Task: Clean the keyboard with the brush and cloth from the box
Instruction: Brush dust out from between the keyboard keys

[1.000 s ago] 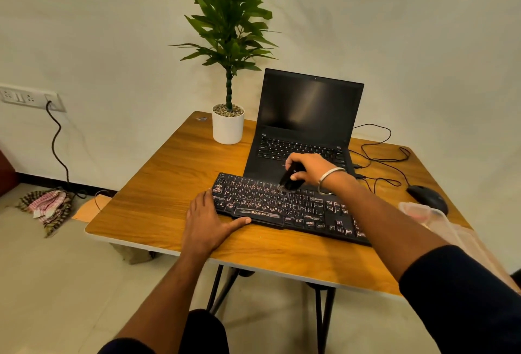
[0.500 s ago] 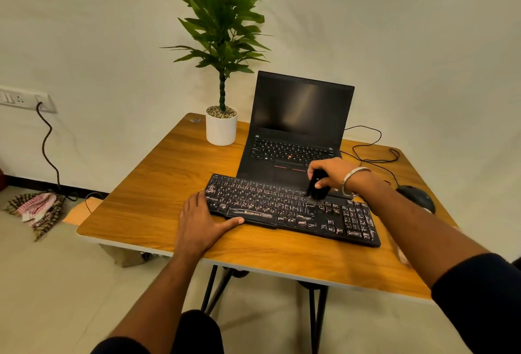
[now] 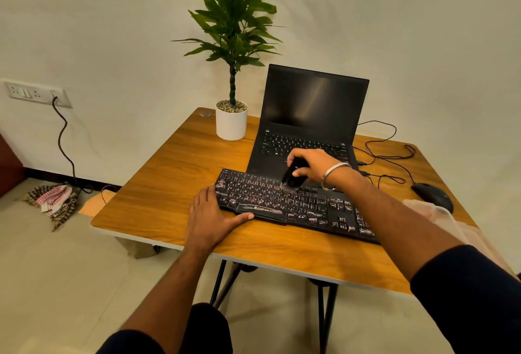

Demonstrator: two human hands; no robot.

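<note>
While the brush [image 3: 291, 180] was gripped in the right hand [image 3: 315, 164] and the keyboard [image 3: 282, 204] steadied by the flat left hand [image 3: 210, 215], keycaps could be dislodged by hard strokes.

Left hand [image 3: 210, 217] flat, fingers straight, right hand [image 3: 313, 164] apparently curled, gripping

Two bare forearms. Dark navy sleeves [image 3: 473, 294] pushed up near elbows, right one larger in view, left only edge at bottom. Thin silver bangle [image 3: 334, 174] on right wrist. Dark trousers [image 3: 205, 328] at lower edge. No rings visible on fingers.
</note>
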